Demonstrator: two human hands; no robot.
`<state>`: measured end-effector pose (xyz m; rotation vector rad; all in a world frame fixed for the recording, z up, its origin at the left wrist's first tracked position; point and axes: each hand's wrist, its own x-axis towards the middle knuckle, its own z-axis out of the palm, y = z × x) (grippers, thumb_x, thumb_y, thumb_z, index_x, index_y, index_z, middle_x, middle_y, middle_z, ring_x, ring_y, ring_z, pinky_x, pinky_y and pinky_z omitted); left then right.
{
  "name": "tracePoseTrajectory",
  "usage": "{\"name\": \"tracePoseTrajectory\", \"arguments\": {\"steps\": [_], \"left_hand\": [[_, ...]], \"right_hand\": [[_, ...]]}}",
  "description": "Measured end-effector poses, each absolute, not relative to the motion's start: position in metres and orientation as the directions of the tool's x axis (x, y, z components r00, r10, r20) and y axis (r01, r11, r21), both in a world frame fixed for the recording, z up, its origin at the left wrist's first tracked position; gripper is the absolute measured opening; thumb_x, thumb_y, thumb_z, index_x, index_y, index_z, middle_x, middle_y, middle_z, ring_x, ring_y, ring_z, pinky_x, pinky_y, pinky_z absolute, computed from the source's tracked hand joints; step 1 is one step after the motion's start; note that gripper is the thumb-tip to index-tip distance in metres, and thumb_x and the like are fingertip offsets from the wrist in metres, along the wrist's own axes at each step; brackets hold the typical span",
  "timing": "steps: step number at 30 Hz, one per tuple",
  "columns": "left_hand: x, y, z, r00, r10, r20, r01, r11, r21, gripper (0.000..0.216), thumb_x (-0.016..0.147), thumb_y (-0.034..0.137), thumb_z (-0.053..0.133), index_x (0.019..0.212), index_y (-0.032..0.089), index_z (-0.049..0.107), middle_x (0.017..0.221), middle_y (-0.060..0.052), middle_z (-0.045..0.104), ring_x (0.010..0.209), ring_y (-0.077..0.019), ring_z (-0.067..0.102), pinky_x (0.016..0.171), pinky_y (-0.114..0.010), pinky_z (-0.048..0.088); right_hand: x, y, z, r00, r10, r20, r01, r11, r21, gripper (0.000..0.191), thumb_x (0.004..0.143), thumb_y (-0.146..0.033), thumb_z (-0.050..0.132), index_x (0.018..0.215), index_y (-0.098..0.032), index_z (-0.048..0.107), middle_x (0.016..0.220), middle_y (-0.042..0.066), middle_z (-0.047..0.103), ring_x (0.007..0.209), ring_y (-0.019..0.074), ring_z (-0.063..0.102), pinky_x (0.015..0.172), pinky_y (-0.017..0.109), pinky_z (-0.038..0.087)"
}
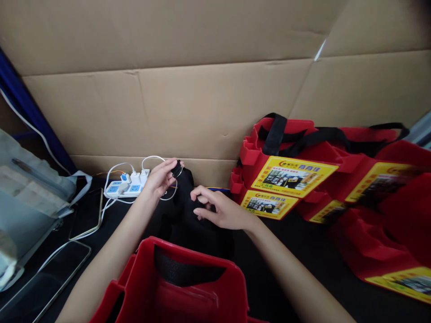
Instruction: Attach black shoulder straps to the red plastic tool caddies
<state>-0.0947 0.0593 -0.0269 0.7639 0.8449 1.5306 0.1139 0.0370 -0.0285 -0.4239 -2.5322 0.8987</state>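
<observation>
My left hand pinches the end of a black strap, where a small metal ring shows at the fingertips. My right hand is beside that strap, half curled, its thumb and forefinger apart with nothing visible between them. Below both hands stands a red plastic tool box, its open top facing me. Black webbing passes across the slot in its back wall. Where the strap runs into the dark surface, its outline is hard to make out.
Stacked red tool boxes with black straps and yellow labels fill the right side. Left are a white power strip with plugs and cables, two phones and a grey plastic-wrapped bundle. Cardboard walls the back.
</observation>
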Motion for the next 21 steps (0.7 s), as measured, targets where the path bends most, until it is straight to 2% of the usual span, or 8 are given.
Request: {"name": "tracePoseTrajectory", "arguments": {"steps": [3,7,9,11,12,14,16,21], "left_hand": [[-0.092,0.053,-0.019,-0.128,0.989,0.075,-0.457,-0.126,0.881,0.022,0.073,0.016,0.066,0.093,0.014,0.059,0.087,-0.005,0.069,0.072,-0.0105,0.066,0.058,-0.015,0.051],[-0.082,0.037,-0.006,-0.003,0.979,0.205,-0.241,-0.199,0.950,0.032,0.068,0.019,0.071,0.097,0.012,0.061,0.091,-0.010,0.069,0.080,-0.0151,0.066,0.067,-0.021,0.052],[-0.076,0.028,-0.001,0.108,0.967,0.231,-0.164,-0.211,0.963,0.037,0.065,0.018,0.073,0.100,0.012,0.061,0.094,-0.010,0.068,0.078,-0.0152,0.066,0.065,-0.021,0.052],[-0.072,0.021,0.003,0.172,0.947,0.270,-0.153,-0.245,0.957,0.039,0.064,0.015,0.073,0.101,0.013,0.061,0.095,-0.010,0.068,0.078,-0.0151,0.066,0.065,-0.020,0.052],[-0.070,0.019,0.004,0.167,0.939,0.301,-0.169,-0.273,0.947,0.039,0.064,0.014,0.072,0.101,0.014,0.061,0.095,-0.009,0.068,0.080,-0.0159,0.066,0.066,-0.021,0.053],[-0.068,0.016,0.004,0.095,0.929,0.358,-0.211,-0.332,0.919,0.037,0.064,0.013,0.071,0.100,0.014,0.061,0.095,-0.009,0.068,0.087,-0.0189,0.065,0.068,-0.025,0.054],[-0.066,0.016,0.002,-0.005,0.926,0.377,-0.237,-0.367,0.899,0.035,0.064,0.014,0.070,0.098,0.014,0.061,0.095,-0.009,0.068,0.090,-0.0216,0.064,0.069,-0.028,0.055],[-0.058,0.022,-0.005,-0.108,0.928,0.356,-0.271,-0.372,0.888,0.030,0.064,0.014,0.069,0.093,0.014,0.062,0.094,-0.008,0.068,0.086,-0.0208,0.065,0.069,-0.028,0.055]], "right_hand": [[0.118,0.044,-0.026,-0.817,0.452,0.358,0.165,0.779,-0.605,0.023,0.084,-0.038,0.050,0.099,-0.021,0.047,0.085,0.002,0.052,0.070,0.0114,0.048,0.066,0.025,0.041],[0.118,0.054,-0.026,-0.549,0.628,0.551,0.125,0.714,-0.689,0.034,0.091,-0.046,0.029,0.100,-0.019,0.048,0.103,0.007,0.052,0.101,0.0167,0.049,0.090,0.034,0.038],[0.114,0.054,-0.029,-0.515,0.662,0.545,0.095,0.676,-0.731,0.034,0.086,-0.045,0.043,0.110,-0.021,0.043,0.112,0.007,0.051,0.108,0.0174,0.047,0.094,0.035,0.037],[0.110,0.051,-0.032,-0.589,0.642,0.490,0.075,0.647,-0.759,0.048,0.076,-0.039,0.061,0.115,-0.021,0.041,0.108,0.006,0.055,0.100,0.0175,0.053,0.090,0.035,0.041],[0.109,0.049,-0.032,-0.632,0.629,0.451,0.072,0.628,-0.775,0.046,0.074,-0.037,0.063,0.112,-0.020,0.044,0.100,0.004,0.058,0.092,0.0169,0.056,0.085,0.035,0.044],[0.108,0.044,-0.031,-0.695,0.616,0.370,0.091,0.586,-0.805,0.029,0.078,-0.038,0.058,0.096,-0.016,0.053,0.081,0.002,0.059,0.074,0.0143,0.057,0.071,0.031,0.047],[0.110,0.041,-0.027,-0.737,0.605,0.302,0.120,0.557,-0.822,0.026,0.080,-0.040,0.055,0.082,-0.014,0.056,0.070,0.001,0.057,0.063,0.0120,0.053,0.058,0.026,0.045],[0.124,0.038,-0.017,-0.787,0.581,0.209,0.144,0.502,-0.853,0.029,0.077,-0.040,0.058,0.080,-0.012,0.059,0.069,0.000,0.056,0.059,0.0096,0.047,0.049,0.021,0.036]]}}
